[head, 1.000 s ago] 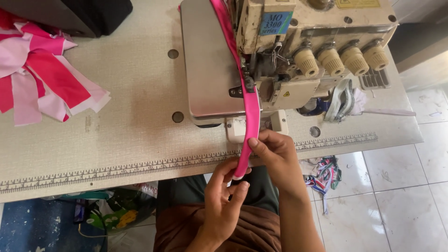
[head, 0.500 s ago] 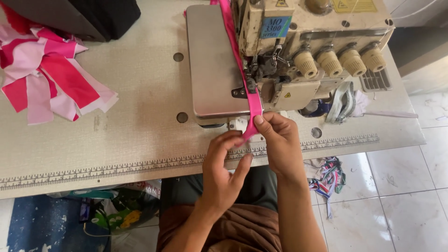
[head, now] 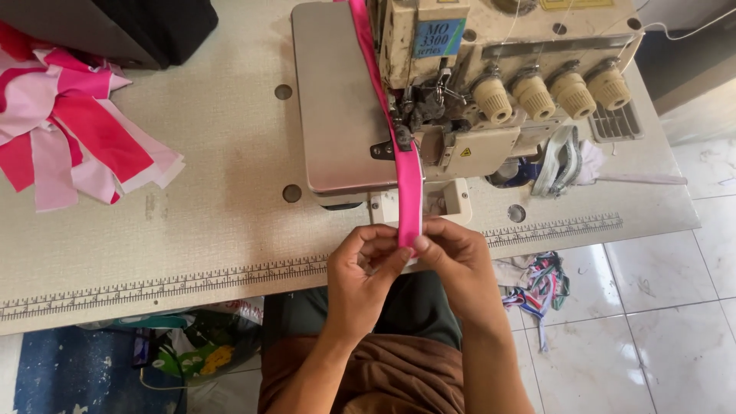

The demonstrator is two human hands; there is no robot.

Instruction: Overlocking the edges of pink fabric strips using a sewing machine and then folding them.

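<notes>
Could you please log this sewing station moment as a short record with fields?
Setting: pale work table with a ruler strip along its front edge
Machine: cream overlock sewing machine with four tension knobs
Fabric in hand: bright pink strip, running under the machine's foot toward the table edge
Left hand: left hand, fingers pinching the strip's near end
Right hand: right hand, pinching the same end
Other items: pile of pink and white fabric pieces at table's left; fabric scraps on the tiled floor

Hot pink strip (head: 409, 180), cream sewing machine (head: 529, 69), pink and pale fabric pile (head: 77, 138), speckled beige table (head: 192, 230)
</notes>
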